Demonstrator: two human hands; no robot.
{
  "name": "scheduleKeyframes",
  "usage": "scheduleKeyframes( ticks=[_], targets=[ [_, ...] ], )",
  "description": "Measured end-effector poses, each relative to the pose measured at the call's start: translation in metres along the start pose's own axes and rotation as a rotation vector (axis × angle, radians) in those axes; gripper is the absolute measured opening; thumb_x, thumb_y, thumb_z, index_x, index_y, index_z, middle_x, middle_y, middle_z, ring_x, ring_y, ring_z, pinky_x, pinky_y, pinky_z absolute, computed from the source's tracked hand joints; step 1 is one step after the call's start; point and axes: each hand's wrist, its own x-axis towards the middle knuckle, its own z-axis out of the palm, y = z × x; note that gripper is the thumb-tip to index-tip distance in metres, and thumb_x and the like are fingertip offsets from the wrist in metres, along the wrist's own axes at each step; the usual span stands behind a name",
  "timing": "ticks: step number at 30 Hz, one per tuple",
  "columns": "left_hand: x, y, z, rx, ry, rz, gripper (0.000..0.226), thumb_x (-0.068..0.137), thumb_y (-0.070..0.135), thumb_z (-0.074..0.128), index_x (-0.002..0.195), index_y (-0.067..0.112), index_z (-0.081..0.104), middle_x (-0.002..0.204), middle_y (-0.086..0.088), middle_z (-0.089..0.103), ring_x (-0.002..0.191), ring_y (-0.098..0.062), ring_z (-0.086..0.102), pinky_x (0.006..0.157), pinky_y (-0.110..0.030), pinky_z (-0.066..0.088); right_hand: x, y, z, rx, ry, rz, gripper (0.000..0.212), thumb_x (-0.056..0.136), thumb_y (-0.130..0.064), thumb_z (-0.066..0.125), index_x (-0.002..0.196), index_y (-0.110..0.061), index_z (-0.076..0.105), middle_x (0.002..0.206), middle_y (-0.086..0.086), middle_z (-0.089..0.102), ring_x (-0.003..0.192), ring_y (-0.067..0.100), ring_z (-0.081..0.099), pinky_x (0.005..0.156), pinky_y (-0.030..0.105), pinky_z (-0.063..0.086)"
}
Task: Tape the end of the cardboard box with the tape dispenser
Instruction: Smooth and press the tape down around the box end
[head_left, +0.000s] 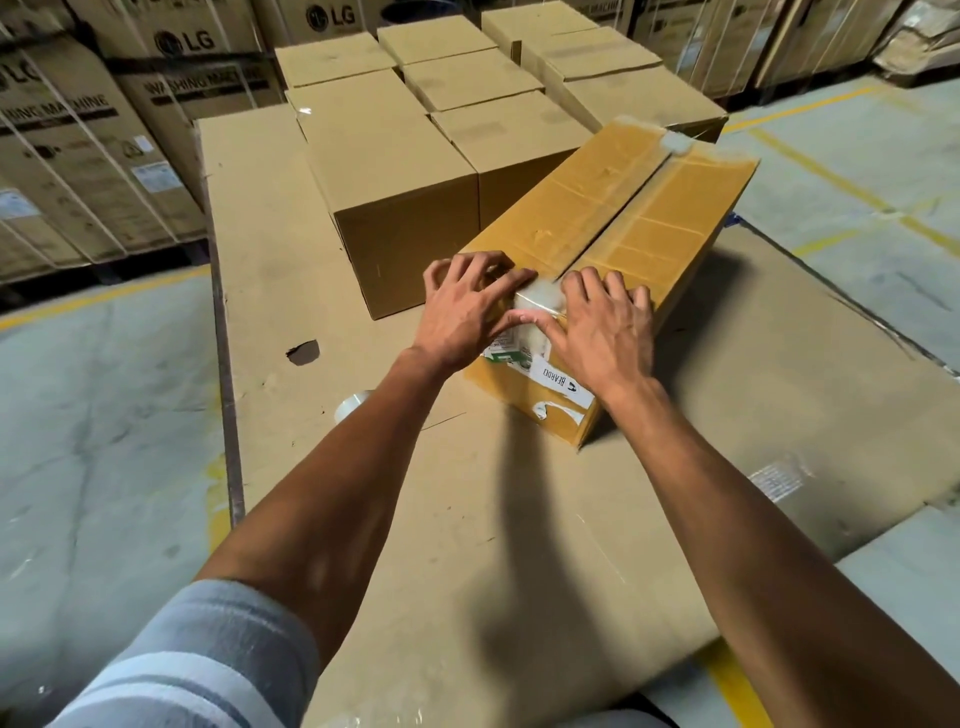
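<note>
Hands flat, fingers spread, gripping nothing: left hand (464, 306) & right hand (602, 322) astride near-end seam of cardboard box (613, 228), tape patch (537, 304) btwn them, long axis running away up-right, tape roll (352, 404) nearer left, low-left on cardboard sheet (260, 234).

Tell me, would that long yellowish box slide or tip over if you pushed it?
The long box lies flat on its broad side, so it would probably slide rather than tip. The cardboard sheet beneath looks smooth, likely easing sliding. Both hands, left hand and right hand, press it without denting, suggesting stiffness.
</note>
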Motion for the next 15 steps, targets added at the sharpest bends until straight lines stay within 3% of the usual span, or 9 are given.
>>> scheduleKeyframes(
  ticks=[5,9,11,15],
  targets=[
    [0.001,-0.004,0.001,-0.005,0.022,0.01,0.065,0.101,0.077,0.049,0.158,0.045,0.048,0.158,-0.001,0.051,0.147,-0.028,0.042,0.115,-0.057,0.029,0.005,0.0,-0.004,-0.03,0.001,-0.032,0.076,0.094,-0.083,0.037,0.12,-0.015,0.056,0.112,0.008,0.062,0.097,0.028,0.056,0.079,0.047,0.043],
    [0.005,-0.005,0.001,-0.043,0.001,0.098,0.072,0.101,0.07,0.051,0.163,0.034,0.044,0.169,-0.001,0.045,0.159,-0.027,0.035,0.129,-0.061,0.017,0.003,0.005,-0.009,-0.054,-0.028,-0.062,0.067,0.09,-0.073,0.056,0.124,-0.016,0.052,0.119,0.008,0.06,0.106,0.028,0.056,0.085,0.046,0.044],
    [0.001,-0.005,0.003,-0.087,-0.025,0.136,0.074,0.105,0.069,0.045,0.165,0.027,0.042,0.172,-0.004,0.042,0.164,-0.027,0.029,0.133,-0.06,0.012,-0.002,0.006,-0.004,-0.03,-0.056,-0.091,0.069,0.093,-0.07,0.053,0.133,-0.015,0.049,0.131,0.01,0.058,0.117,0.028,0.056,0.096,0.046,0.045],
    [0.004,-0.012,-0.001,-0.119,-0.019,0.166,0.063,0.114,0.06,0.034,0.165,0.024,0.044,0.171,-0.005,0.043,0.162,-0.027,0.032,0.134,-0.057,0.017,0.0,0.002,-0.002,0.033,-0.147,-0.079,0.075,0.105,-0.066,0.026,0.157,-0.013,0.039,0.165,0.01,0.041,0.148,0.03,0.044,0.12,0.053,0.037]
  ],
)
